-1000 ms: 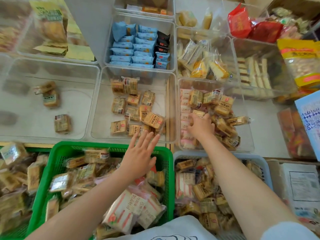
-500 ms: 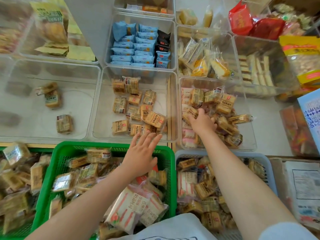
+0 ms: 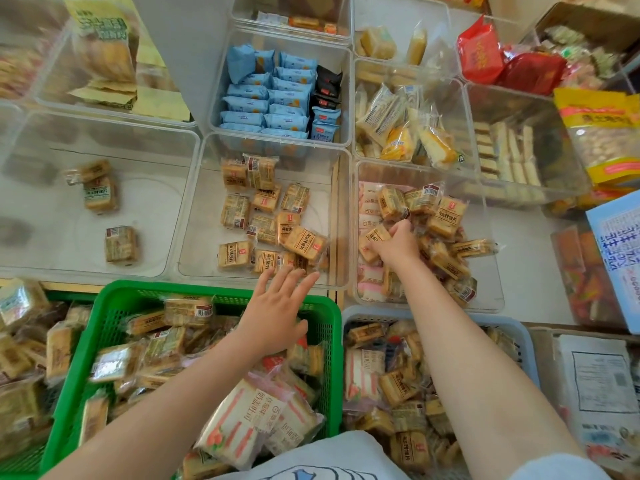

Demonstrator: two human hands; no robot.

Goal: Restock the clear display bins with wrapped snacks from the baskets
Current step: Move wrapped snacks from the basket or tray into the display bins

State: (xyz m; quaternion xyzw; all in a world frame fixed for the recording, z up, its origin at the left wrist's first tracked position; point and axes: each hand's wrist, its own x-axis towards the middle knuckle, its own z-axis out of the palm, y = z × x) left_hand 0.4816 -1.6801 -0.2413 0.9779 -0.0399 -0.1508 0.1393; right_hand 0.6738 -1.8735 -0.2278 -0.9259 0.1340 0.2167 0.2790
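My right hand [image 3: 394, 245] reaches into the right clear bin [image 3: 491, 299] and grips a tan wrapped snack [image 3: 375, 235] among a pile of tan and pink packs. My left hand [image 3: 277, 311] hovers with straight fingers over the far rim of the green basket [image 3: 114, 299], holding nothing. The green basket holds tan snack packs and pink-striped packs [image 3: 249, 420]. The blue-grey basket [image 3: 519, 334] under my right arm is full of tan packs. The middle clear bin [image 3: 194, 216] holds several tan packs [image 3: 304, 242]. The left clear bin [image 3: 166, 140] holds three packs.
Behind stand clear bins of blue packets [image 3: 270, 95], yellow cakes [image 3: 401, 133] and sliced cakes [image 3: 509, 150]. Red bags [image 3: 481, 53] and a yellow bag [image 3: 602, 133] lie at the far right. A blue box [image 3: 620, 251] and papers [image 3: 599, 386] sit right. Another basket of snacks [image 3: 20, 358] is at left.
My right hand has moved a little further into the right bin and closed round a tan pack. My left hand has barely moved.
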